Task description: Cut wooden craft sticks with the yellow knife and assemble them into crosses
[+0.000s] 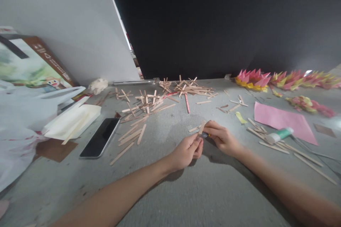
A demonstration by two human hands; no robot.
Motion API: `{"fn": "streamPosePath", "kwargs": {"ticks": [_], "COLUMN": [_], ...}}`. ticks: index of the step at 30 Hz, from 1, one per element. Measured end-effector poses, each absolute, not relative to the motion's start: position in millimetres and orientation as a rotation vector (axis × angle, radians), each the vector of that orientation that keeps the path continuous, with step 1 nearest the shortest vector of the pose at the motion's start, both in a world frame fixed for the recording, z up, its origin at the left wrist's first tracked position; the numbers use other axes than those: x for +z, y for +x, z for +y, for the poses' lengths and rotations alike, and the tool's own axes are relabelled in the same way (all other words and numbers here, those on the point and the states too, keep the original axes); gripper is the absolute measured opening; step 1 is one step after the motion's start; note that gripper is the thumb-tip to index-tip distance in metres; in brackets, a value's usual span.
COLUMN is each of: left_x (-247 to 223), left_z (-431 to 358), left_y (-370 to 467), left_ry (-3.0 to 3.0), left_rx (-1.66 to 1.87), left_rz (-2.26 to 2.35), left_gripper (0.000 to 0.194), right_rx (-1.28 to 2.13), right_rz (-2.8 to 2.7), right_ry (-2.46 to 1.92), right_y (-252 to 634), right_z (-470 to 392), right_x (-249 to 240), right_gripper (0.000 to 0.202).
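Over the middle of the table, my two hands meet at a wooden craft stick [202, 127]. My left hand [188, 150] is closed, pinching the stick near its lower end so that it points up and slightly right. My right hand [221, 137] is closed too, its fingers around a small dark object [204, 135] with a yellow spot, pressed near the stick. Fingers hide most of that object, and its kind does not show. Just behind the hands lies another short craft stick [194, 128].
A pile of crossed craft sticks [149, 103] lies behind, with loose sticks [130, 137] beside a phone [100, 138]. To the left are a white tray [89, 116] and plastic bag [23, 113]. Pink paper [286, 120], a white-green tube [279, 136] and paper flowers [253, 79] are right.
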State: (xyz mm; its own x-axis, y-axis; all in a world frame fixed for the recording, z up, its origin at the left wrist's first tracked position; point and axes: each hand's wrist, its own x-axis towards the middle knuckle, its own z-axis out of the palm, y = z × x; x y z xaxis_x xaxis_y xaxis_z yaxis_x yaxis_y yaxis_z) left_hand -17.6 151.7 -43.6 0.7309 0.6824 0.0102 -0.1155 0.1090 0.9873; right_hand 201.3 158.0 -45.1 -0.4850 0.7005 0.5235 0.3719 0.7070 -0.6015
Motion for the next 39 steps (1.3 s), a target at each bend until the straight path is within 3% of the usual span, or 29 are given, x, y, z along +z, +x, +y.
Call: {"fn": "streamPosePath", "kwargs": {"ticks": [19, 31, 35, 39], "left_x": [-39, -40, -39, -41], "left_z": [149, 150, 159, 164], "left_y": [-17, -12, -11, -13], "left_ry": [1.354, 1.162, 1.041, 1.176], "left_rx": [0.672, 0.848, 1.083, 1.082], "left_rz": [0.574, 0.513, 0.632, 0.748], "left_gripper": [0.046, 0.045, 0.05, 0.05], "right_rx": [0.537, 0.517, 0.537, 0.547], "right_rz": [-2.115, -2.122, -2.058, -1.966], "right_ry": [-0.838, -0.903, -0.899, -0.902], "right_y": [203, 195, 200, 204], "right_z": [158, 155, 156, 151], "right_x": [-47, -41, -46, -44], "right_gripper": [0.047, 0.03, 0.029, 0.03]}}
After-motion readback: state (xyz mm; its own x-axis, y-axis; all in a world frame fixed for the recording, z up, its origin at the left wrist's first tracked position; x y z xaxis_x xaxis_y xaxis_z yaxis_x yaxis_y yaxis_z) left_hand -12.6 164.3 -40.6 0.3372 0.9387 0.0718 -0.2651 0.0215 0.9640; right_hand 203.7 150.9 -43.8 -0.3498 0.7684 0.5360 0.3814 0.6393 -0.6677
